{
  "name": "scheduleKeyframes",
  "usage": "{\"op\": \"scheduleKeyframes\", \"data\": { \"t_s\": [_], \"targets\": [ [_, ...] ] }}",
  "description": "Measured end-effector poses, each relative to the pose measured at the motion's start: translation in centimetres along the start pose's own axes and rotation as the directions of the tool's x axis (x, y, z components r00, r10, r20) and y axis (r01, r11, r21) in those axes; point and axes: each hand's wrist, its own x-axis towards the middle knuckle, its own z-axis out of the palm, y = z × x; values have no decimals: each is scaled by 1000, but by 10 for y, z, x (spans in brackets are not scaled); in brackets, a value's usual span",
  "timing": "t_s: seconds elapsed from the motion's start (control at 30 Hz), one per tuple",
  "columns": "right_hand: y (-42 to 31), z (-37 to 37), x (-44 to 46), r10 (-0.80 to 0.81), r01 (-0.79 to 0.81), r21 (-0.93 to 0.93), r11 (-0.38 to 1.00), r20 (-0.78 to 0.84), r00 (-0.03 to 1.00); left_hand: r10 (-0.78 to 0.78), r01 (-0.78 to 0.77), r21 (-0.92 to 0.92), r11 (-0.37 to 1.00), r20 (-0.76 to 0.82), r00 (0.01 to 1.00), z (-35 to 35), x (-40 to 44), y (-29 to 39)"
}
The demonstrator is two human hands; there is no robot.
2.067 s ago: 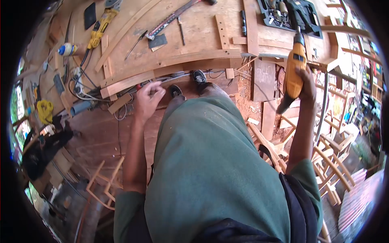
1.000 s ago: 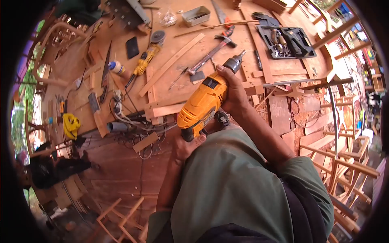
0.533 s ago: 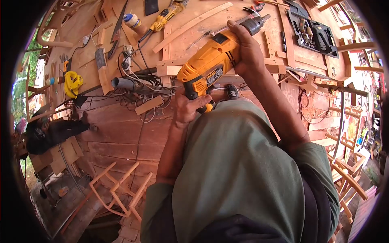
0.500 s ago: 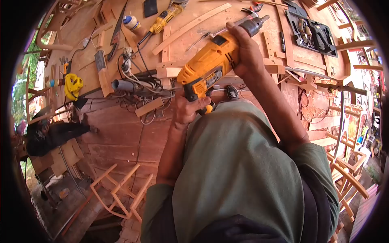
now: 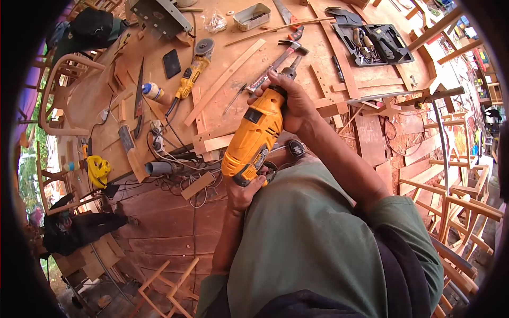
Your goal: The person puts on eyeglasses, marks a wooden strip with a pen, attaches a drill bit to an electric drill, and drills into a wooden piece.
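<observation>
A yellow power drill (image 5: 255, 133) is held tilted over my lap, its chuck end pointing up toward the table. My right hand (image 5: 292, 103) wraps around the front of the drill, just behind the chuck. Low on the drill, my left hand (image 5: 245, 192) grips the handle, which is partly hidden by the drill body and my fingers. Just beyond the chuck lies a hammer (image 5: 295, 46) on the wooden table (image 5: 222, 69). Whether a bit sits in the chuck I cannot tell.
On the table are an angle grinder (image 5: 194, 71), a phone (image 5: 172, 63), a handsaw (image 5: 286, 16), a black tool case (image 5: 374, 45) and wood strips. Tangled cables (image 5: 183, 161) hang at the near edge. A yellow blower-like tool (image 5: 98, 170) is left. Wooden chair frames (image 5: 456, 196) stand right.
The drill has turned steeper and dropped slightly lower left, with both hands still on it. My view has shifted, showing more of the table's far side.
</observation>
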Motion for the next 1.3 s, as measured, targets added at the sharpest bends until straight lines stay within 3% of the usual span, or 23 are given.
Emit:
{"op": "scheduleKeyframes", "data": {
  "t_s": [0.03, 0.23, 0.33, 0.43, 0.53, 0.83, 0.93, 1.07, 1.1, 1.2, 1.3],
  "targets": [
    [0, -6, 5, 17, -18, 33, 999, 18, 1000, -37, 34, -78, 996, -45, 998, 3, 0, -2],
    [1, -14, 13, 48, -51, 79, 996, 43, 998, 8, -10, 138, 990, 20, 1000, 2, 5, -1],
    [-2, -20, 20, 84, -88, 79, 993, 51, 995, -30, 23, -59, 998, -110, 993, 18, 7, 1],
    [-2, -31, 25, 120, -124, 90, 988, 52, 991, -51, 37, -96, 995, -149, 988, 26, 11, -3],
    [-2, -46, 31, 146, -147, 66, 987, 15, 989, -83, 98, 111, 989, -132, 988, 18, 11, -21],
    [-3, -77, 40, 196, -195, 113, 974, -2, 981, -134, 165, 156, 974, -190, 973, 28, 13, -38],
    [-7, -85, 50, 252, -249, 45, 967, -76, 965, 11, 59, 387, 920, -178, 984, 38, 22, -25],
    [-4, -109, 66, 206, -195, 115, 974, -94, 974, -124, 216, 401, 890, -241, 962, 37, 27, -34],
    [-11, -113, 69, 256, -226, 228, 947, -113, 960, -92, 173, 373, 911, -227, 970, 38, 31, -39],
    [0, -141, 86, 172, -93, 286, 954, -265, 949, -220, 272, 184, 945, -261, 940, 44, 29, -40],
    [5, -175, 104, 140, -91, 158, 983, -335, 932, -224, 248, 60, 967, -266, 938, 48, 26, -41]
  ]
}}
